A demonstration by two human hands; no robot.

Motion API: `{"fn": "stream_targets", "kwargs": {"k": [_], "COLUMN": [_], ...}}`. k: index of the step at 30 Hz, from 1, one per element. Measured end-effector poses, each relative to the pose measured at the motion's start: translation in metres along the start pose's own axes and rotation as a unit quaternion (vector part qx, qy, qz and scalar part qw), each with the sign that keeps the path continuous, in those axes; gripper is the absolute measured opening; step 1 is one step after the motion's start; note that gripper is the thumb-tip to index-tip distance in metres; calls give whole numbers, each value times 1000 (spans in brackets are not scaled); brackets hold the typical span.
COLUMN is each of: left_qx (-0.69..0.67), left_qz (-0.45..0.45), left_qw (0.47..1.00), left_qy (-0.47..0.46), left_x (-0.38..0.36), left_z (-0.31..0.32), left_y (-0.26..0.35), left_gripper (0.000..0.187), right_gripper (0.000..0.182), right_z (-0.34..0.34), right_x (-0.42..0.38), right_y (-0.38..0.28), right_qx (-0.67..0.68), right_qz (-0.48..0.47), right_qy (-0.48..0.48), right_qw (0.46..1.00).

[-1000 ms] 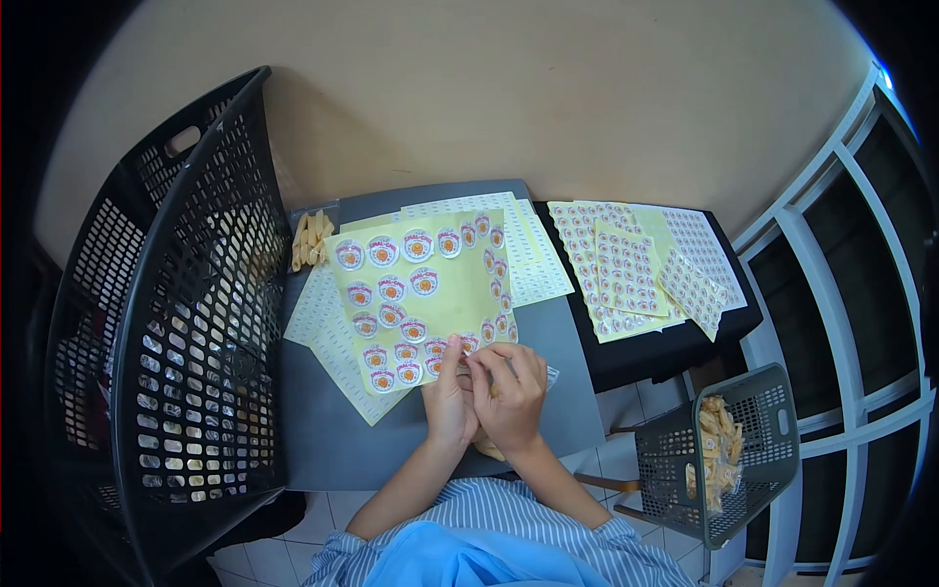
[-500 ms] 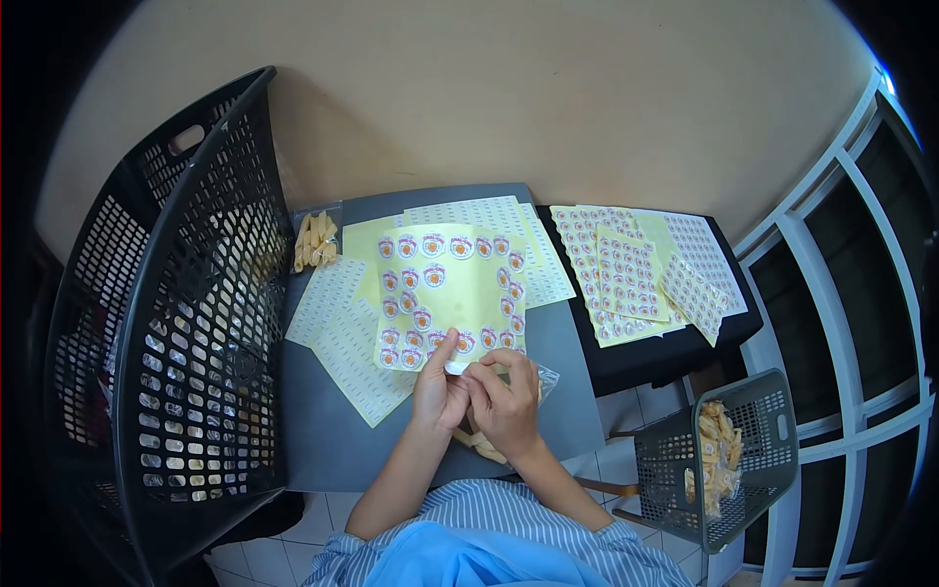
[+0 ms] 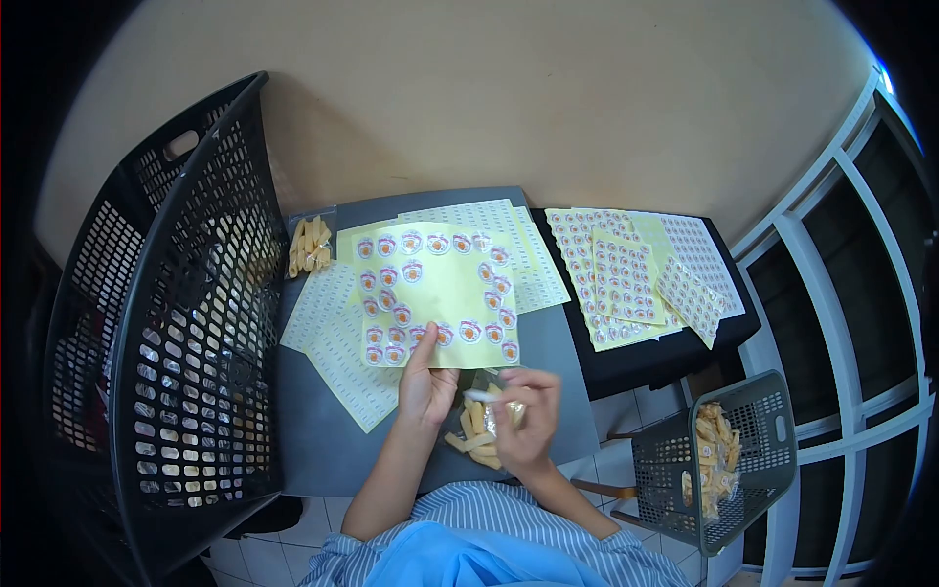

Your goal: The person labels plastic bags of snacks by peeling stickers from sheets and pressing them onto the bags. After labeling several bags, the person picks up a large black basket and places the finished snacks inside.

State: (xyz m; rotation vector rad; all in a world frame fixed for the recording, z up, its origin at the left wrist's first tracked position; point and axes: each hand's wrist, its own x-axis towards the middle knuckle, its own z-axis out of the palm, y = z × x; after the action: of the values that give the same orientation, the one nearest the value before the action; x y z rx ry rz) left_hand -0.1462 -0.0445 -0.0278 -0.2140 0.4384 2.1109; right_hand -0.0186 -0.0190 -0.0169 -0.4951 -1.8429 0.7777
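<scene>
My left hand (image 3: 428, 389) grips the lower edge of a yellow sticker sheet (image 3: 442, 298), thumb on top and fingers beneath. Round logo stickers line the sheet's sides, and its middle is bare yellow backing. My right hand (image 3: 531, 419) is apart from the sheet and slightly blurred. Between its fingertips it pinches a small white sticker (image 3: 481, 396), seen edge-on. Just below and left of that hand lies a clear bag of pale snack sticks (image 3: 477, 438) on the grey table (image 3: 342, 445), partly covered by the right hand.
More label sheets (image 3: 347, 377) lie under the held one. Another snack bag (image 3: 310, 245) sits at the back left. A tall dark crate (image 3: 196, 323) stands on the left. Sticker sheets (image 3: 626, 279) cover a black side table, with a crate of bags (image 3: 743, 460) below.
My right hand has pulled away from the sheet's lower edge, moving right and down with the white sticker. The sheet has shifted slightly left, and more of the snack bag shows.
</scene>
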Motion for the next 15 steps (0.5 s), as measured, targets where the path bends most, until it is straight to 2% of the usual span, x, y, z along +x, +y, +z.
{"fn": "stream_targets", "kwargs": {"k": [1, 2, 3, 5, 6, 9, 11, 12, 13, 14, 15], "left_qx": [1, 3, 5, 6, 28, 74, 226, 267, 268, 412, 543], "left_qz": [-1, -9, -17, -28, -41, -66, -39, -79, -80, -35, 11], "left_qw": [1000, 1000, 999, 999, 997, 992, 971, 956, 955, 896, 810], "left_qy": [0, -15, -30, -45, -56, -81, -71, -95, -95, -160, -221], "left_x": [-1, -3, -5, -7, -8, -12, -15, -17, -15, -13, -14], "left_z": [2, 6, 7, 8, 8, 10, 14, 16, 14, 7, 3], "left_y": [1, 3, 4, 1, -1, -7, -10, -8, -11, -15, -18], "left_gripper": [27, 27, 27, 30, 31, 34, 34, 42, 42, 48, 55], "right_gripper": [19, 40, 40, 59, 74, 81, 84, 85, 85, 84, 84], "right_z": [-4, -8, -8, -8, -13, -21, -27, -32, -38, -45, -55], "right_x": [0, 4, 9, 24, 27, 32, 36, 42, 49, 53, 58], "right_y": [3, 12, 15, 17, 25, 32, 41, 46, 52, 63, 79], "right_qx": [20, 40, 41, 192, 283, 348, 333, 304, 273, 238, 238], "right_qz": [13, 38, 38, 223, 281, 288, 272, 244, 214, 207, 207], "right_qy": [60, 59, 59, 123, 99, 69, 102, 150, 196, 242, 242], "right_qw": [998, 997, 997, 948, 912, 890, 897, 909, 917, 918, 917]}}
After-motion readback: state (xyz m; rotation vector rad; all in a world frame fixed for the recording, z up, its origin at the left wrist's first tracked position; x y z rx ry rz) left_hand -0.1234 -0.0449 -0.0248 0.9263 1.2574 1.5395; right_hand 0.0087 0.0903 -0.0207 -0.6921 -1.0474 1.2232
